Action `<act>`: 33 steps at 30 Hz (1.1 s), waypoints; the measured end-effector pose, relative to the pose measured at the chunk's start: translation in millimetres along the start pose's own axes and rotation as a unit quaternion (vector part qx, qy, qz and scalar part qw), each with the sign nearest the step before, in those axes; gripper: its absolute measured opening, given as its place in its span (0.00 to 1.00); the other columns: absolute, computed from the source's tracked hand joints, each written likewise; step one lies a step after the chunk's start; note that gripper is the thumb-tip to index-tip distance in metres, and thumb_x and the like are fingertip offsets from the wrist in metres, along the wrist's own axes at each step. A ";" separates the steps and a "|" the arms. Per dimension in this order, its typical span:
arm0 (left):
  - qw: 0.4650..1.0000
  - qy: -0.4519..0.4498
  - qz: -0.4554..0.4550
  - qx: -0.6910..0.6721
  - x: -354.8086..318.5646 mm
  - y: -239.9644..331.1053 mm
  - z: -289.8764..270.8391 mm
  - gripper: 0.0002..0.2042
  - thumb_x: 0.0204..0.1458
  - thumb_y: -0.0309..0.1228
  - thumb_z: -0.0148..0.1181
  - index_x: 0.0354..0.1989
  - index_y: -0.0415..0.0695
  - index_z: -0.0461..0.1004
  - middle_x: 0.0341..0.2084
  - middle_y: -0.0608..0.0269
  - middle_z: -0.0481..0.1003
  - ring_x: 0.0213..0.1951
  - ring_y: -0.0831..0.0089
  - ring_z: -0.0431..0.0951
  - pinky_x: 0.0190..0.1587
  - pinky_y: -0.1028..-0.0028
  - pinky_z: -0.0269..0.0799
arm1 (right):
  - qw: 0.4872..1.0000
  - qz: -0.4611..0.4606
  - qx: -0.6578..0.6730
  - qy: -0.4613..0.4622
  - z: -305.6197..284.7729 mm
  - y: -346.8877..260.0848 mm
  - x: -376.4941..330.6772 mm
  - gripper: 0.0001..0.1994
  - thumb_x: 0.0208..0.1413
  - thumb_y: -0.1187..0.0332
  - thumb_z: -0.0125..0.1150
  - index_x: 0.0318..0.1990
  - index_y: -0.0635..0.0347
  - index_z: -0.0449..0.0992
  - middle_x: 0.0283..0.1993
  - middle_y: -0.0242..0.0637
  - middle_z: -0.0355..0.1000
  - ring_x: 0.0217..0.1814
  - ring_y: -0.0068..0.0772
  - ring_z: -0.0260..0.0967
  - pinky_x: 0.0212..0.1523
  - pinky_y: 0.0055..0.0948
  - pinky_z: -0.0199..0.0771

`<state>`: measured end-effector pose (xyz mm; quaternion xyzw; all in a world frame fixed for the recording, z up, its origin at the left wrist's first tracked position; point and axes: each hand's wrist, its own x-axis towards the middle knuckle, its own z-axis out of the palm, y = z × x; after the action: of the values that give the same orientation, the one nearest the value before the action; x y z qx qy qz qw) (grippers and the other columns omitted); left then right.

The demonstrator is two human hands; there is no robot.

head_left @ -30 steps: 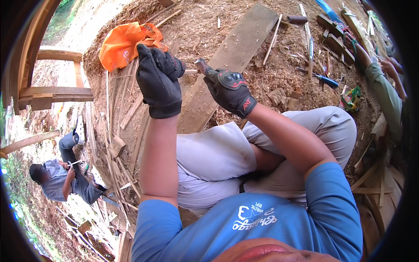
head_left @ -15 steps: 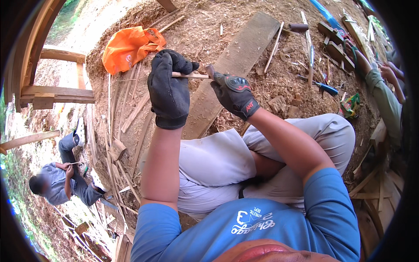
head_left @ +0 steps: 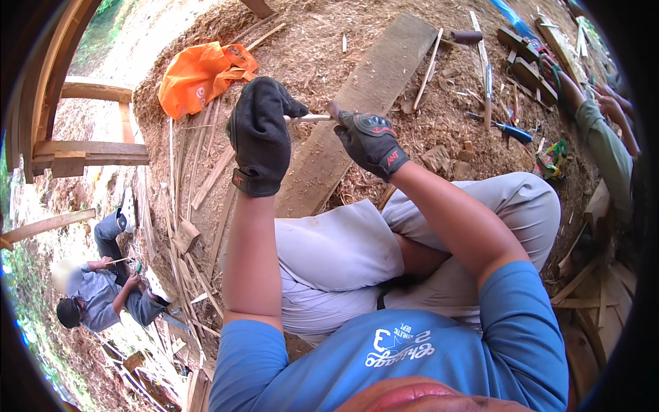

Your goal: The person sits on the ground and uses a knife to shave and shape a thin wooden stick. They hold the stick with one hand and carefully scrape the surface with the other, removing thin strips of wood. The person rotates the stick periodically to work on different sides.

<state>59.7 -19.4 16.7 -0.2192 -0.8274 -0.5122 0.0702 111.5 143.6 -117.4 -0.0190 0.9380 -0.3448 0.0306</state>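
In a black glove, my left hand (head_left: 261,134) is closed around a thin, pale wooden stick (head_left: 309,118), most of whose length the glove hides. The bare end of the stick points toward my right hand (head_left: 369,141), gloved in black with red marks. Its fingers are closed at that end and pinch a small brown piece (head_left: 333,109), too small to make out clearly. Both hands are raised in front of my lap, over a long wooden plank (head_left: 384,65) sprinkled with shavings.
An orange bag (head_left: 199,79) lies beyond my left hand. To the right are a dark cylinder (head_left: 467,37), a blue-handled tool (head_left: 513,133) and wooden blocks near a co-worker's arm (head_left: 604,147). Another person (head_left: 103,295) sits at left, beyond scattered wood strips (head_left: 199,165).
My left hand has shifted slightly left and turned, and less of the stick shows. My right hand has stayed nearly in place. The seated person's hands have moved apart.
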 end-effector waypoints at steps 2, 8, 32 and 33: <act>0.997 0.031 -0.035 -0.064 2.0 -0.7 1.9 0.19 0.74 0.38 0.40 0.30 0.41 0.67 0.23 0.61 0.70 0.27 0.70 0.76 0.35 0.64 0.81 | 1.000 0.013 -0.002 -0.018 1.7 4.1 0.3 0.26 0.66 0.65 0.54 0.72 0.49 0.66 0.45 0.51 0.80 0.47 0.55 0.79 0.47 0.51 0.78; 0.964 0.099 -0.081 -0.234 7.4 -14.3 8.3 0.21 0.74 0.44 0.40 0.29 0.46 0.63 0.22 0.66 0.65 0.23 0.70 0.69 0.33 0.65 0.74 | 1.000 0.010 0.008 -0.024 4.8 11.9 -0.7 0.24 0.67 0.66 0.50 0.71 0.51 0.67 0.48 0.54 0.80 0.51 0.57 0.79 0.49 0.51 0.78; 0.896 0.039 -0.122 -0.426 0.3 -15.1 17.8 0.26 0.72 0.53 0.42 0.21 0.54 0.56 0.15 0.74 0.50 0.18 0.75 0.48 0.24 0.70 0.47 | 0.999 0.034 0.009 -0.020 -5.0 2.6 -0.6 0.23 0.71 0.65 0.43 0.72 0.51 0.66 0.48 0.51 0.81 0.46 0.54 0.81 0.47 0.49 0.80; 0.889 0.029 -0.124 -0.439 2.5 -16.1 17.2 0.26 0.72 0.53 0.42 0.20 0.54 0.55 0.15 0.74 0.49 0.18 0.76 0.47 0.24 0.71 0.47 | 0.999 0.027 0.021 -0.033 -3.8 8.6 0.9 0.24 0.71 0.64 0.42 0.72 0.51 0.66 0.48 0.52 0.81 0.46 0.54 0.81 0.48 0.49 0.80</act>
<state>52.3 -9.6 -3.6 -0.1084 -0.5359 -0.8341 -0.0731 110.2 152.6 -120.2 -0.0047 0.9294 -0.3623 0.0707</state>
